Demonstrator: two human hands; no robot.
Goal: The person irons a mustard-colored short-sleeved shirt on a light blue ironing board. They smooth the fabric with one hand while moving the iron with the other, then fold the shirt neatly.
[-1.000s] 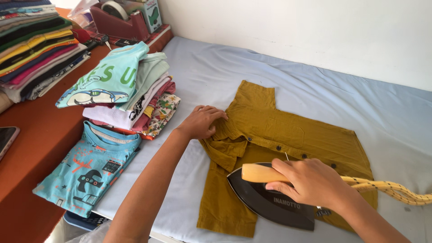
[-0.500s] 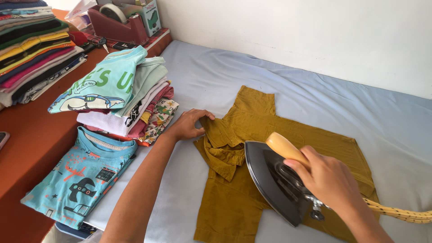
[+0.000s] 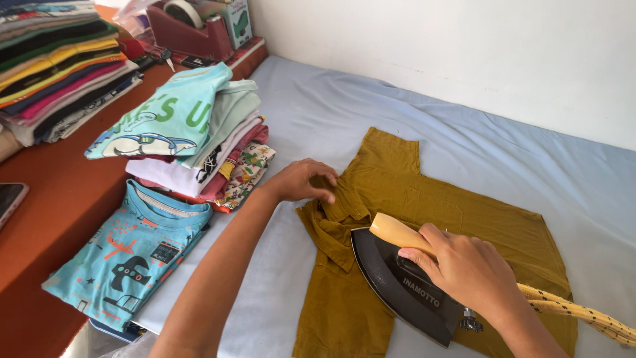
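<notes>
The right hand (image 3: 467,268) is closed around the pale handle of a dark iron (image 3: 404,285), fingers wrapped over the top of the grip. The iron sits flat on a mustard shirt (image 3: 430,199), its pointed nose aimed toward the left hand and lying just short of the collar. A yellow braided cord (image 3: 576,311) trails from the iron's back end, past the right wrist and away to the right.

The left hand (image 3: 301,180) lies palm down with its fingers curled on the shirt's collar, pressing or pinching the bunched cloth there; from this angle it is hard to say which. The shirt is spread under both hands on a pale blue sheet (image 3: 318,113), one sleeve pointing away from the person.

Just left of the left forearm lies a folded light blue tee (image 3: 129,255) with a printed front. Beyond it, left of the left hand, stands a stack of folded clothes (image 3: 192,142) topped by a turquoise one. Farther left, well apart from the hands, a taller pile (image 3: 56,66) of striped folded garments rests on an orange-brown surface (image 3: 46,219). Beyond that, a tape dispenser (image 3: 189,30) stands near the wall.
</notes>
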